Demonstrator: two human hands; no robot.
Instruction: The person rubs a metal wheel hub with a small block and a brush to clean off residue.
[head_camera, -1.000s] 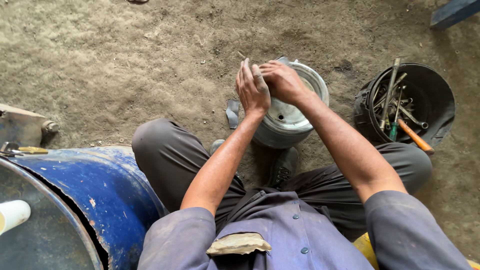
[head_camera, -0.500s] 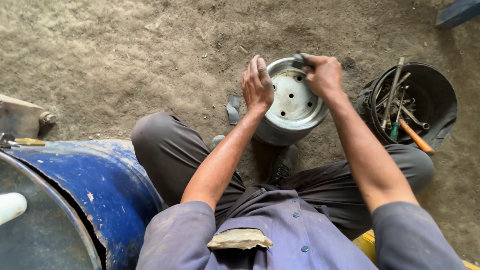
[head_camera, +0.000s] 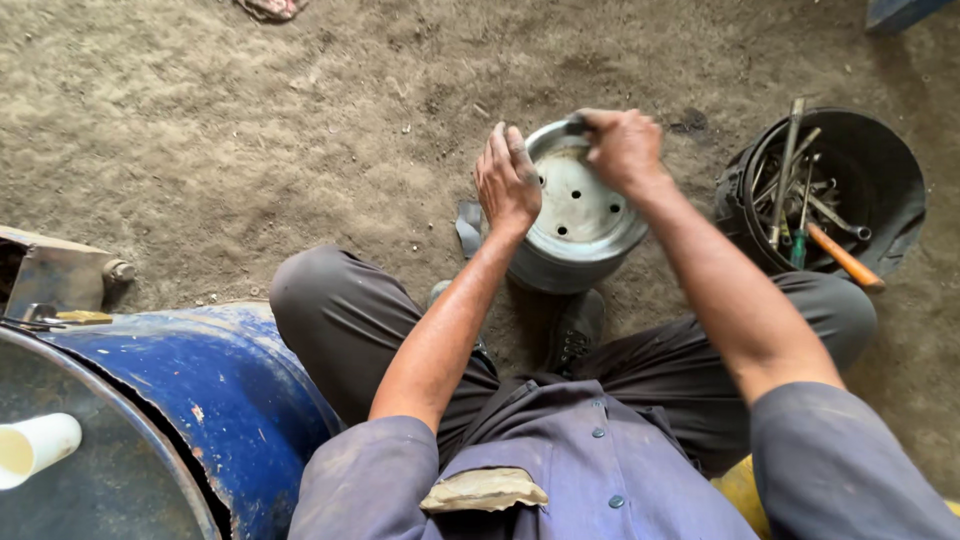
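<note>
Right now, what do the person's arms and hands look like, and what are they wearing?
Both arms are bare from the elbow down. The left hand and right hand wear no gloves, rings or watch. Short grey-blue shirt sleeves cover the upper arms, dusty and a bit worn. The fingers look smudged with pale dust.

Dirt-floor workshop: tool bucket (head_camera: 850, 190), blue drum (head_camera: 200, 400)
</note>
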